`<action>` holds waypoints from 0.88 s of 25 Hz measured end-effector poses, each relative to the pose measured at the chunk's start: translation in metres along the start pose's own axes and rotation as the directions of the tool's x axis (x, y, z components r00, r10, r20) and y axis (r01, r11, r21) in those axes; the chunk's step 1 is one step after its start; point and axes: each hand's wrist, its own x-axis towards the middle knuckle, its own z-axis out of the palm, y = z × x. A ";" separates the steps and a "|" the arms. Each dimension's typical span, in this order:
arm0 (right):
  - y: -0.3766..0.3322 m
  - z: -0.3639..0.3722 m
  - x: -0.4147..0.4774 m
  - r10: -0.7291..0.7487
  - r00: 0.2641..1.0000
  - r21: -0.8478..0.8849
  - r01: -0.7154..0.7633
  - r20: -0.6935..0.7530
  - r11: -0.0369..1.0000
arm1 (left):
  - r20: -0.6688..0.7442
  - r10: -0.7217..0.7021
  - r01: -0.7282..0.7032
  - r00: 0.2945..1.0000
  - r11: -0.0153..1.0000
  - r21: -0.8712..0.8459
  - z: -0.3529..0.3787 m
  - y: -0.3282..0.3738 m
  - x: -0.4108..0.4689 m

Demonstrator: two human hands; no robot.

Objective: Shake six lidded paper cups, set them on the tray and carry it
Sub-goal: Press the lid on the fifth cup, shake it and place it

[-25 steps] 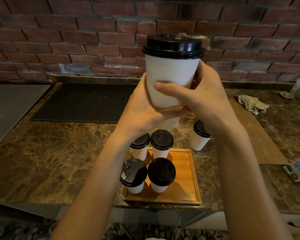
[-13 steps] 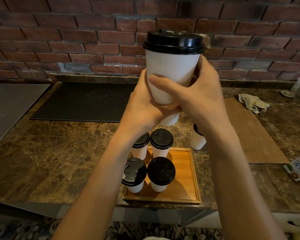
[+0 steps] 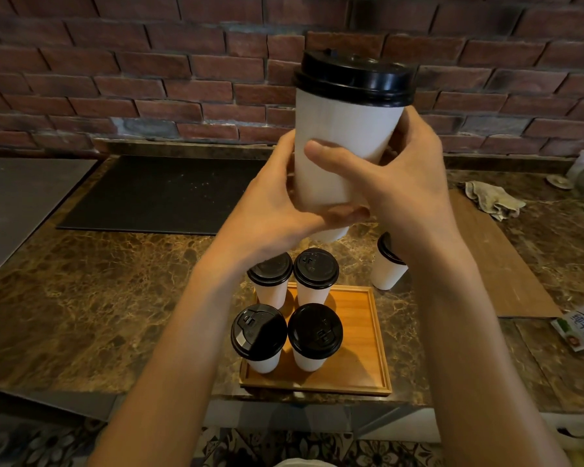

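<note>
A white paper cup with a black lid (image 3: pixel 346 126) is raised in front of the brick wall, tilted slightly. My left hand (image 3: pixel 273 210) grips its lower left side and base; my right hand (image 3: pixel 402 183) wraps its right side, thumb across the front. Below on the marble counter lies a wooden tray (image 3: pixel 358 352) carrying several lidded cups (image 3: pixel 314 335) in its left part. One more lidded cup (image 3: pixel 386 271) stands on the counter beyond the tray's right corner, partly hidden by my right forearm.
A black mat (image 3: pixel 162 193) lies at the back left of the counter. A brown board (image 3: pixel 493 251) sits to the right, with a crumpled cloth (image 3: pixel 493 198) behind it. A small carton (image 3: pixel 582 328) lies at the right edge.
The held cup has shifted slightly down and tilted between frames, with both hands still around it. The cups on the tray have not moved.
</note>
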 end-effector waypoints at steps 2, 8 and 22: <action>0.002 -0.004 0.001 -0.021 1.000 0.014 0.021 -0.009 1.000 | 0.005 -0.012 0.012 1.000 1.000 0.019 -0.008 -0.006 -0.005; 0.016 -0.024 0.002 -0.061 0.998 -0.065 0.059 -0.022 0.996 | -0.160 -0.113 0.139 0.981 0.977 0.163 -0.032 -0.046 -0.023; 0.104 -0.052 -0.039 0.008 0.981 -0.122 -0.032 -0.192 0.992 | -0.435 -0.303 0.494 0.848 0.749 0.442 -0.017 -0.228 -0.135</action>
